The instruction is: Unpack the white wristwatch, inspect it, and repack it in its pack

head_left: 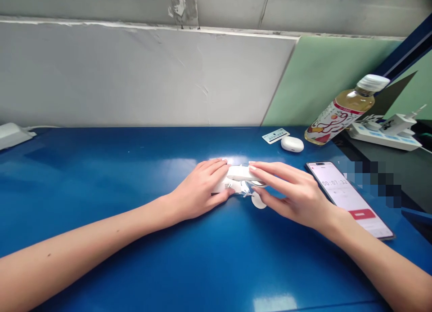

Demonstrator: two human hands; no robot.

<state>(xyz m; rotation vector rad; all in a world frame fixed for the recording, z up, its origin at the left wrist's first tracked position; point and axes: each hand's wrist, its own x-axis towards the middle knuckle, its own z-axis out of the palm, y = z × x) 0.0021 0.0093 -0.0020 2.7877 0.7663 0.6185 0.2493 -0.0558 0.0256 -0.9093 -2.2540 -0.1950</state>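
A small white plastic object lies on the blue table in the middle of the head view. My left hand grips its left end, fingers on top and thumb below. My right hand holds its right end, with the fingers laid over it and the thumb underneath. A small white round piece hangs or lies just below the object beside my right thumb. Thin white bits show between my two hands, too small to name.
A phone with a running timer lies right of my right hand. Behind it are a white earbud case, a small card, a tea bottle and a white power strip. A white box sits far left.
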